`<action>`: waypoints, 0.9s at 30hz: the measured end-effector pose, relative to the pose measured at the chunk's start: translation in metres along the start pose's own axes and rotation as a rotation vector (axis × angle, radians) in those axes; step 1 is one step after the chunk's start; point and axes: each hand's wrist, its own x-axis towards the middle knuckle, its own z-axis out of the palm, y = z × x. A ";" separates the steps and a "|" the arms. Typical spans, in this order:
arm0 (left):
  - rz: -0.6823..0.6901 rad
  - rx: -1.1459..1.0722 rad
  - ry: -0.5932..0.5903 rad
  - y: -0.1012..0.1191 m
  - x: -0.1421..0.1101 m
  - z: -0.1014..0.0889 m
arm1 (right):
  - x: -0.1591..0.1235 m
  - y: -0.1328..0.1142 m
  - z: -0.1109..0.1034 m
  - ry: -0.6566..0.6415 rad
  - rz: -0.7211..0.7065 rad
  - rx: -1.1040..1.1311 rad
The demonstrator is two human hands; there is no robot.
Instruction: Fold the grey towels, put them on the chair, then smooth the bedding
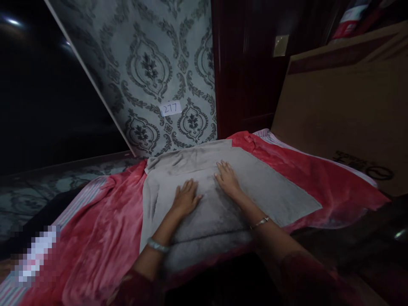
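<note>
A grey plush cloth [261, 182] lies spread over a red blanket [105, 225], with a crease across its near part and wrinkles along its far edge. My left hand [186, 197] rests flat on the grey cloth, left of its middle, fingers extended. Farther right and slightly farther away, my right hand [227, 178] is also laid palm down on it, fingers stretched forward. Neither hand grips anything. A pale bangle [157, 245] circles my left wrist, and a thin bracelet [260, 222] is on my right.
Behind the blanket stands a patterned wall [153, 72] bearing a paper label [171, 108] marked 277. A large cardboard box [344, 110] is at the right, with a red-labelled bottle [349, 23] above it. A dark screen [47, 93] fills the left. Striped fabric [79, 199] shows under the blanket.
</note>
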 end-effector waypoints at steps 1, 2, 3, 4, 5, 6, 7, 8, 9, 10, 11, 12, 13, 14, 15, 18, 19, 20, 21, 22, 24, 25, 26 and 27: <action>0.031 -0.005 -0.003 0.005 0.014 0.002 | 0.007 -0.003 0.004 -0.041 0.016 -0.050; 0.050 -0.004 0.003 0.009 0.026 0.005 | 0.011 -0.003 0.009 -0.089 0.019 -0.095; 0.056 0.001 0.018 0.011 0.036 0.009 | 0.013 -0.002 0.014 -0.139 0.013 -0.134; 0.054 0.007 0.038 0.011 0.042 0.014 | 0.012 0.000 0.019 -0.184 0.004 -0.165; 0.047 0.014 0.059 0.009 0.047 0.019 | 0.011 0.003 0.024 -0.218 -0.002 -0.188; 0.036 0.021 0.079 0.005 0.049 0.023 | 0.009 0.006 0.027 -0.237 0.000 -0.206; 0.014 0.027 0.086 -0.002 0.050 0.025 | 0.007 0.008 0.030 -0.243 0.004 -0.219; -0.022 0.033 0.082 -0.011 0.050 0.026 | 0.006 0.010 0.031 -0.241 0.003 -0.229; -0.067 0.039 0.072 -0.021 0.049 0.025 | 0.005 0.012 0.032 -0.236 0.002 -0.238; -0.121 0.046 0.061 -0.034 0.047 0.023 | 0.005 0.012 0.032 -0.232 0.001 -0.244; -0.176 0.048 0.051 -0.048 0.045 0.020 | 0.005 0.013 0.032 -0.229 0.000 -0.249; -0.226 0.045 0.042 -0.061 0.043 0.016 | 0.006 0.013 0.032 -0.226 -0.001 -0.252; -0.264 0.036 0.043 -0.074 0.040 0.014 | 0.006 0.013 0.032 -0.223 -0.003 -0.252; -0.288 0.023 0.050 -0.086 0.036 0.012 | 0.006 0.013 0.033 -0.221 -0.003 -0.249; -0.300 0.003 0.064 -0.095 0.032 0.010 | 0.006 0.013 0.033 -0.220 -0.002 -0.244; -0.309 -0.091 0.150 -0.107 0.020 0.011 | 0.006 0.014 0.034 -0.211 0.003 -0.221; -0.320 -0.147 0.185 -0.107 0.017 0.012 | 0.005 0.015 0.034 -0.196 0.006 -0.211; -0.338 -0.209 0.215 -0.106 0.015 0.012 | 0.005 0.016 0.035 -0.170 0.017 -0.198; -0.360 -0.266 0.240 -0.105 0.015 0.012 | 0.005 0.017 0.035 -0.131 0.037 -0.181; -0.383 -0.316 0.257 -0.105 0.015 0.011 | 0.006 0.018 0.036 -0.082 0.072 -0.158; -0.430 -0.384 0.274 -0.107 0.017 0.009 | 0.006 0.021 0.035 0.019 0.171 -0.105; -0.455 -0.412 0.276 -0.110 0.019 0.008 | 0.007 0.022 0.035 0.055 0.216 -0.078; -0.485 -0.450 0.278 -0.114 0.022 0.007 | 0.007 0.024 0.034 0.073 0.256 -0.052; -0.514 -0.493 0.281 -0.118 0.024 0.006 | 0.008 0.025 0.033 0.076 0.290 -0.030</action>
